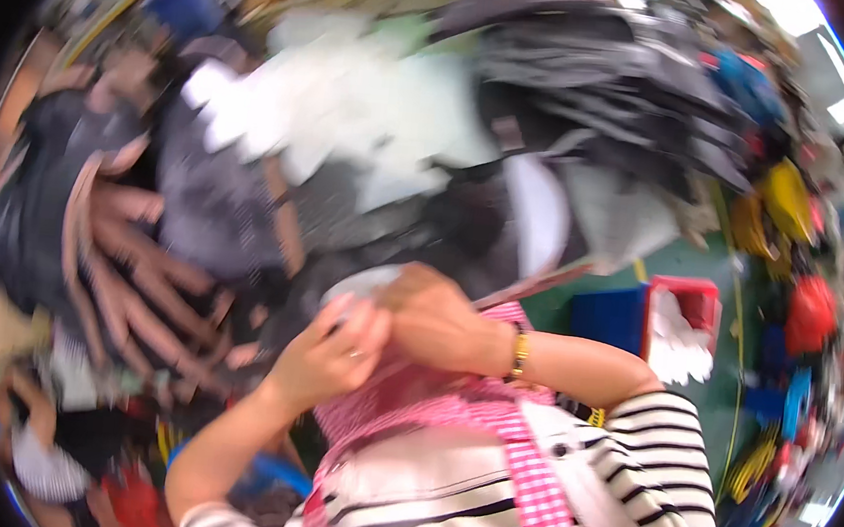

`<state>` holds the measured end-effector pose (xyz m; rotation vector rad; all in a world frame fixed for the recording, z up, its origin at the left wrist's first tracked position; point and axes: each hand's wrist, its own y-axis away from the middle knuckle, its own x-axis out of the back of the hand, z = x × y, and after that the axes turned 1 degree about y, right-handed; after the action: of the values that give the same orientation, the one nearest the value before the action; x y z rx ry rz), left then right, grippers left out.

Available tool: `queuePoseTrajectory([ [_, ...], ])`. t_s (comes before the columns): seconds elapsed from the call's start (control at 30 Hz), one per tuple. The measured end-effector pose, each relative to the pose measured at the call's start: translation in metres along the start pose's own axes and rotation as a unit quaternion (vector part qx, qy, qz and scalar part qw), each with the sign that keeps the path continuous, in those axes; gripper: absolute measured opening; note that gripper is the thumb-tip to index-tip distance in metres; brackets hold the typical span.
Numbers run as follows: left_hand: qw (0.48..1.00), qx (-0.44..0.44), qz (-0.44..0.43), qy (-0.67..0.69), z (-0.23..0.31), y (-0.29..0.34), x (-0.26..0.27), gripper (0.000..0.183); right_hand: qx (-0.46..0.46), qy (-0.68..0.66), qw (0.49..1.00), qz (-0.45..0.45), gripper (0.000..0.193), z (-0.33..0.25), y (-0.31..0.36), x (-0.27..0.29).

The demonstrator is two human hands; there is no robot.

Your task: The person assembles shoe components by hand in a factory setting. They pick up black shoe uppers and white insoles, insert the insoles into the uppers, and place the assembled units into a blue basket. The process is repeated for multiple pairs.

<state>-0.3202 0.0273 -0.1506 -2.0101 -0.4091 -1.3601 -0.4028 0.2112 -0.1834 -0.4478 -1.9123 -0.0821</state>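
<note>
Close in front of my body, my left hand (339,349) and my right hand (442,321) meet with bent fingers. A pale, flat white piece (365,283) sticks out past the fingers of both, apparently pinched between them; blur and the fingers hide the rest of it. Something small and dark shows at my left fingertips, too smeared to name. Under and beyond my hands, dark grey fabric pieces (456,216) lie on the work table. A white curved panel (535,213) rests among them to the right.
White pieces (365,108) cover the table's middle, with a stack of dark fabric (609,79) at its far right. Black and brown strips (132,248) hang at the left. A blue and red bin (646,318) with white scraps stands on the green floor (712,274). Another person (44,451) is at lower left.
</note>
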Motion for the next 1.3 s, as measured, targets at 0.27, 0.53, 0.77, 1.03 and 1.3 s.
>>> queuePoseTrajectory([
  [0.27,0.966,0.198,-0.101,0.129,-0.029,-0.072,0.095,0.059,0.079,-0.132,0.987,-0.035,0.019,-0.002,-0.012,0.133],
  [0.53,0.762,0.262,-0.024,0.591,-0.038,-0.070,0.117,0.026,0.174,-0.502,0.820,-0.210,0.024,-0.015,-0.041,0.180],
  [0.77,0.863,0.263,0.260,0.345,-0.032,-0.057,0.097,0.020,0.278,-0.330,0.902,0.027,0.029,0.018,-0.079,0.190],
  [1.03,0.820,0.418,0.281,0.271,0.006,-0.019,0.003,0.028,-0.052,-0.476,0.863,0.160,0.052,0.021,-0.004,0.118],
  [1.3,0.327,0.495,0.371,0.714,0.059,-0.045,0.006,0.053,-0.032,-0.348,0.934,-0.077,0.035,0.023,-0.005,0.134],
])
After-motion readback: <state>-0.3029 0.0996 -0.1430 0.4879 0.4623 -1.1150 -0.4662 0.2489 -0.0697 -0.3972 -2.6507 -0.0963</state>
